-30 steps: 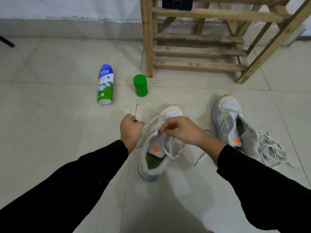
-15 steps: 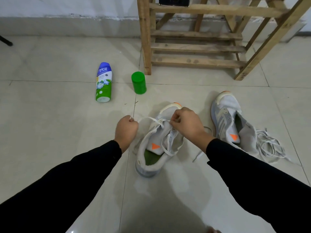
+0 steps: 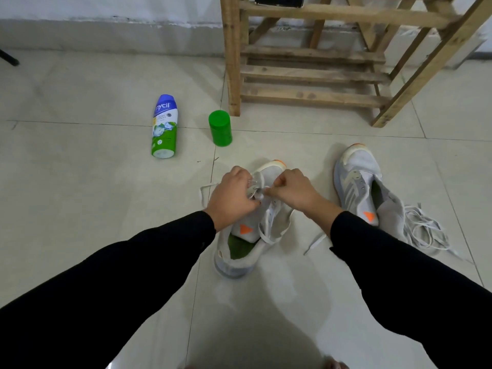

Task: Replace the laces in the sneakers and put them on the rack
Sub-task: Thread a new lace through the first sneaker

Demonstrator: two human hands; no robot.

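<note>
Near sneaker (image 3: pixel 274 225) sits mid-frame on the floor (image 3: pixel 106 209). The left hand (image 3: pixel 231 195) has come back in from its sideways pull and pinches the eyelet flap. The right hand (image 3: pixel 292 193) is curled beside it, pinching the lace (image 3: pixel 316 242) I think, but the fingers hide it. So next eyelet's up. Other sneaker (image 3: pixel 356 182) further right is unlaced, rack (image 3: pixel 314 95) up top.

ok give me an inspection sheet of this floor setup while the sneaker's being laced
surface: pale tiled floor
job's things: white-grey sneaker, white lace partly threaded; second white-grey sneaker unlaced to its right; loose white laces heaped beside that; wooden slatted rack behind
clutter: blue-and-green bottle lying down; green cylindrical cap upright
grippers: left hand grips the sneaker's eyelet flap; right hand pinches the lace
cables: nothing seen
surroundings: white wall, grey skirting
</note>
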